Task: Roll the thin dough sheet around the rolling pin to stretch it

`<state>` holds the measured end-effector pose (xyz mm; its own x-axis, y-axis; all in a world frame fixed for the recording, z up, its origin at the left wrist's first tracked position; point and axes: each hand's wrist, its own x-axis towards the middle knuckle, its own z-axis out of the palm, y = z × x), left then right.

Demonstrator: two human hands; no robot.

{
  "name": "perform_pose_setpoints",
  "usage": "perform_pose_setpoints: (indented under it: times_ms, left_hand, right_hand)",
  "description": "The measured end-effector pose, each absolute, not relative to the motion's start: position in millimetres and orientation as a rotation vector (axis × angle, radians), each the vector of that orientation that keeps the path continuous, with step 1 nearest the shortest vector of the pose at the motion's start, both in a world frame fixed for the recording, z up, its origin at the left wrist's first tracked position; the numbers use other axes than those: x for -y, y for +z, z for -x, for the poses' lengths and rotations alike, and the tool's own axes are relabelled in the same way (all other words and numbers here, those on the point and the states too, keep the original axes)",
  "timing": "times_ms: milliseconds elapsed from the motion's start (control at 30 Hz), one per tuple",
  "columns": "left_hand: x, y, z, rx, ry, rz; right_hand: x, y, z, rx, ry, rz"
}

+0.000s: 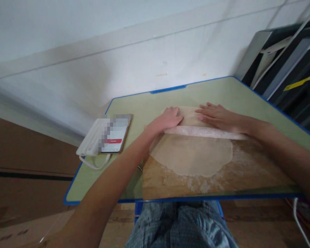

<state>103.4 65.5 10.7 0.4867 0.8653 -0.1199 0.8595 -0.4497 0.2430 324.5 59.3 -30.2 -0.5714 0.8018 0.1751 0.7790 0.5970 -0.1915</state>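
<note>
A wide, thin sheet of dough (193,155) lies on a floured wooden board (263,165). Across it rests a flour-whitened rolling pin (206,132), with dough showing on both its near and far sides. My left hand (172,117) is at the pin's left end, fingers slightly bent on the far side and thumb apart. Beyond the pin's right half, my right hand (215,115) lies flat over the dough with fingers spread, its wrist above the pin. Neither hand is wrapped round the pin. Whether the palms press on it is hard to see.
Left of the board, a phone (116,134) leans beside a white box-shaped device (93,137) with a looped white cable (93,165). The green table (212,89) has a blue edge and stands against a white wall. Dark equipment (294,69) stands at the right.
</note>
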Motion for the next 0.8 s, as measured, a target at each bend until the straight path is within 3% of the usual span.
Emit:
perform_pose_setpoints:
  times_ms: [133, 367, 800]
  left_hand:
    - [-62.4, 10.4, -105.7, -1.421, -0.045, -2.489]
    - [-26.0, 11.9, -94.9, -1.349, -0.120, -2.557]
    - [43.6, 12.7, -84.8, -1.488, 0.177, -2.740]
  right_hand:
    - [-57.4, -29.1, -319.0, 2.595, 0.190, 1.477]
    - [-16.9, -26.7, -310.6, 2.630, 0.141, 1.352]
    - [63.1, -12.3, -282.2, 2.477, -0.189, 1.425]
